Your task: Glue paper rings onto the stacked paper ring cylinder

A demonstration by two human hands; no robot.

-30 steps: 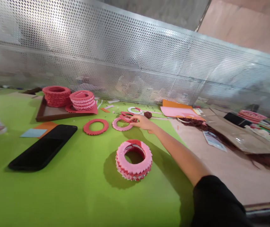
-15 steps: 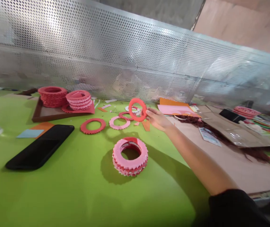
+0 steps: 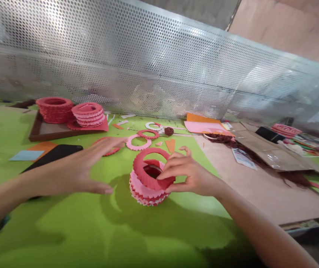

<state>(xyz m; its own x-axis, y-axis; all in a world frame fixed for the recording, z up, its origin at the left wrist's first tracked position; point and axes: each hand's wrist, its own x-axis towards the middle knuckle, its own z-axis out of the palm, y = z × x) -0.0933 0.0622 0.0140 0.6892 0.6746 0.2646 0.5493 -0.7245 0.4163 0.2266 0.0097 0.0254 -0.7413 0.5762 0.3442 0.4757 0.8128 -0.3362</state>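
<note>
Pinched at its right edge, a red paper ring (image 3: 142, 169) with a notched rim is in my right hand (image 3: 189, 173). The ring is tilted over a stack of pink and red zigzag-edged rings (image 3: 139, 190); whether it touches the stack I cannot tell. My left hand (image 3: 78, 167) is open to the left of the stack, thumb and fingers apart, holding nothing. It partly covers a black phone (image 3: 61, 152) and another red ring (image 3: 111, 150). Behind the stack lie a pink ring (image 3: 130, 143), a smaller red ring (image 3: 148, 134) and a white-and-red ring (image 3: 149, 125).
A brown tray (image 3: 33, 126) bears stacked red and pink rings at the back left. Orange and pink paper sheets (image 3: 201, 126) lie at the back right, near cardboard (image 3: 274, 149) and dark reddish strands (image 3: 246, 152). A perforated metal panel (image 3: 154, 56) runs along the back.
My right hand has brought the red ring toward me and down over the stack. My left hand has come into view from the left, open.
</note>
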